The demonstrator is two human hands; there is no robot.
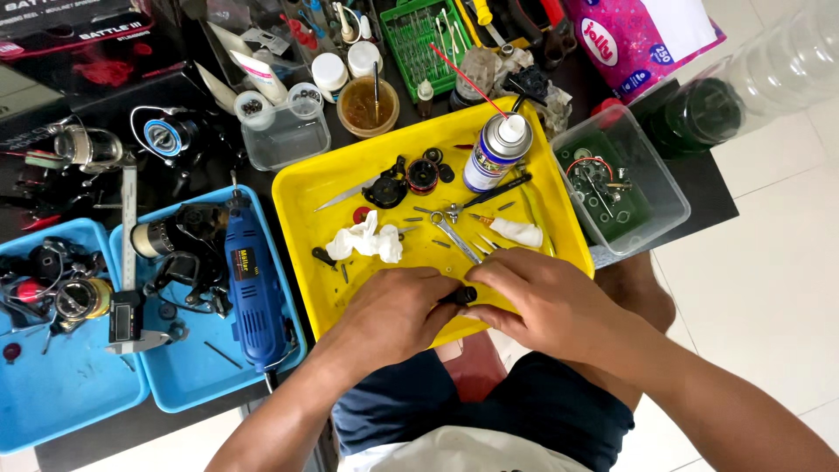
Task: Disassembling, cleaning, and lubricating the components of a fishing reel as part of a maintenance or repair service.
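I see a small black part (461,295) pinched between both hands over the near edge of the yellow tray (301,197); my left hand (398,310) is curled around one end and my right hand (542,301) grips the other with its fingertips. Beyond them on the tray lie a crumpled white tissue (367,240), a small wrench (454,234) and a spray can (495,150), with a blue rotary tool (253,288) in the blue tray (188,385) to the left.

A small black part (461,296) is gripped between the left hand (395,312) and the right hand (542,301) over the near edge of a yellow tray (301,188). On the tray are seen a spray can (492,152), a crumpled white tissue (367,240), black reel parts (404,179) and a small wrench (453,234). A blue rotary tool (253,293) is laid on a blue tray (188,376) to the left.
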